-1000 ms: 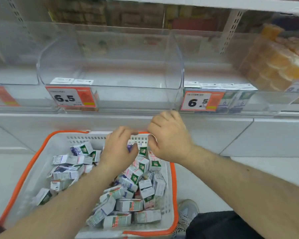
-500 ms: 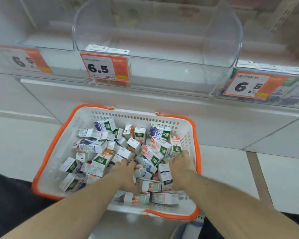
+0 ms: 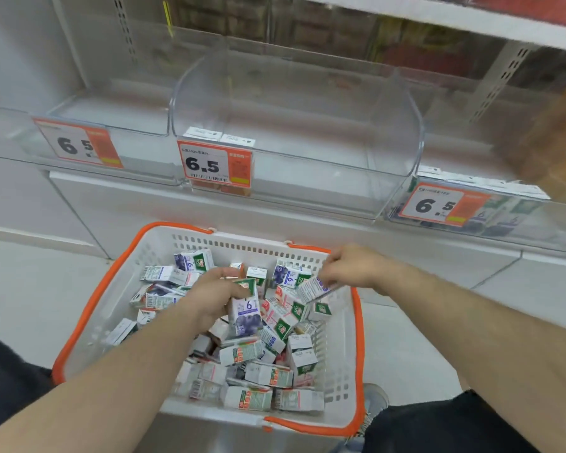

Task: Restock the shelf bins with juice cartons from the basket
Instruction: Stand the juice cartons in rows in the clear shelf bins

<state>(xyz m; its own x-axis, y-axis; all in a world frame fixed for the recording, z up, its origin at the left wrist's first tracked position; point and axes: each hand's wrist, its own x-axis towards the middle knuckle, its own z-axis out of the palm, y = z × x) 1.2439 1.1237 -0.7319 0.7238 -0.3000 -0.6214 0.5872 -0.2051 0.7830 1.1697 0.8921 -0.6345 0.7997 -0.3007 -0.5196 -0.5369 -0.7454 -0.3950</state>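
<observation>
The person's left hand (image 3: 217, 295) is closed around a blueberry carton (image 3: 245, 313) and holds it upright just above the pile in the middle of the basket (image 3: 89, 308). The carton stands at the right side of the palm, with the fingers wrapped over its upper part. The right hand (image 3: 350, 268) is near the far right corner of the basket and pinches a second carton (image 3: 312, 288) between the fingertips; this carton hangs tilted under the hand, a little above the others. Many more cartons (image 3: 268, 374) lie in disorder on the basket floor. The basket is white with an orange rim and stands on the floor in front of the shelf. The clear bin (image 3: 307, 132) in the middle has two cartons (image 3: 219, 137) behind its price tag (image 3: 214, 163). The right bin (image 3: 504, 220) holds a row of cartons.
</observation>
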